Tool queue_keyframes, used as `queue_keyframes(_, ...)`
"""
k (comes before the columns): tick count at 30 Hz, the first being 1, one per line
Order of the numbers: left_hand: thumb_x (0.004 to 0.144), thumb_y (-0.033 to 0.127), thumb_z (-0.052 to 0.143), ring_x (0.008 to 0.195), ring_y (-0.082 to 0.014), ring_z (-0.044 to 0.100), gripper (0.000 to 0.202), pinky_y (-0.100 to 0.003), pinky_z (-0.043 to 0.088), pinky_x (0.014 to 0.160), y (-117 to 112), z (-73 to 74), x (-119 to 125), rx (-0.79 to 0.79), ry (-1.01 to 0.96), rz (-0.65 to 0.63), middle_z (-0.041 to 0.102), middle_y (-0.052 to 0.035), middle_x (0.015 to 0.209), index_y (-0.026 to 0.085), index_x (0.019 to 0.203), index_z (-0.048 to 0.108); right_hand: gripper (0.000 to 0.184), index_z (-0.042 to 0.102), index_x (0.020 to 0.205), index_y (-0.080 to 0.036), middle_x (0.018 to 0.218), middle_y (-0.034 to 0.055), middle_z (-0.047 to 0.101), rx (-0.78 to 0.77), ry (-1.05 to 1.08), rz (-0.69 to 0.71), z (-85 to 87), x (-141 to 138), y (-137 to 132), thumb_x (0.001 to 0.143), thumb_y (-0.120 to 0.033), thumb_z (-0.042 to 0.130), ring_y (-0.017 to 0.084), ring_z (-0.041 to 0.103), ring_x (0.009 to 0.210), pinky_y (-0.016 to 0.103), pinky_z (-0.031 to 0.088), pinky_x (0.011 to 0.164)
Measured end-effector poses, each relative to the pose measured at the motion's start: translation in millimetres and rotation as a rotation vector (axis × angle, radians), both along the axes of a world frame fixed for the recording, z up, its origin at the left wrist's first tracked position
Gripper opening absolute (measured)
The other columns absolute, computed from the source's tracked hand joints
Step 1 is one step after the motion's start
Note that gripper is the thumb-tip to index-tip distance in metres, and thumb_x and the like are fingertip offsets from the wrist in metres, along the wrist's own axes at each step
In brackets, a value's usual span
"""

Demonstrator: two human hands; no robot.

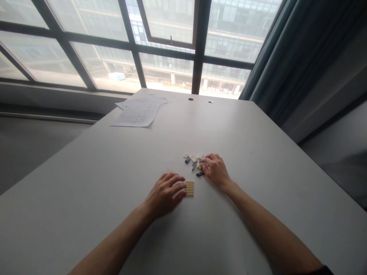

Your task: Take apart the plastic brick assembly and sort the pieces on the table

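Pinning the plate (189,188) flat on the table (258,152) looks like the thing to get right here, imo: light downward pressure from the L hand (164,193), tips on the plate's edge only, so the studs stay free and it can't skate on the smooth top. The L hand has its fingers half-curled, w/ index and thumb tips bracketing the plate's left edge. It reads as a light pinch, w/ the palm resting left of the plate. The R hand (215,169) sits beyond the plate and to its right, fingers bunched together w/ the tips at the pile (193,158). Can't tell if it has a piece pinched, since the tips hide that and the bits are too small. My judgement: take one bit at a time w/ thumb + index, lift it straight up, and don't drag it through the rest or they scatter. The pile is just beyond the plate, near it but not touching. A dark bit (198,174) lies between pile and plate, right by the R hand's fingertips. Both hands are close to the plate, so reach is short and no arm shift is needed. Papers (137,112) lie well beyond the plate, off to its left, out of the way.
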State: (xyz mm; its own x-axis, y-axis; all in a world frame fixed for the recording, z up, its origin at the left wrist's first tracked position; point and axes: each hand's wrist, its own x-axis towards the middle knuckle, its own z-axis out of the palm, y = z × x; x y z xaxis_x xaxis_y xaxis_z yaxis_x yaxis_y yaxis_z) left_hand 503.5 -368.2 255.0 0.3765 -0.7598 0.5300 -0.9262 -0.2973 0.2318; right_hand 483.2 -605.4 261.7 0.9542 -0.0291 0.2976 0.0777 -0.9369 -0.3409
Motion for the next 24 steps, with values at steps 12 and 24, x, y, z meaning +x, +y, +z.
queue_keyframes(12,0.085,0.022,0.057,0.096,-0.0199,0.056,0.011,-0.038,0.044,0.087,1,-1.9,0,0.005,0.016,-0.005,0.065,-0.0065,0.102,0.022,0.095,0.064,0.031,0.063,0.102,-0.019,0.106,0.0103,0.058,-0.076,0.082,-0.110,-0.3,10,34,0.081,-0.041,0.062,0.026,0.047,0.101,0.038,0.034,0.087)
queue_keyframes(24,0.086,0.024,0.056,0.094,-0.0194,0.057,0.011,-0.037,0.045,0.086,0,-1.3,0,-0.003,0.012,0.004,0.066,-0.0069,0.101,0.021,0.093,0.065,0.027,0.067,0.100,-0.022,0.105,0.0061,0.060,0.044,0.067,-0.073,-3.8,2,5,0.078,-0.038,0.068,0.023,0.049,0.101,0.034,0.035,0.089)
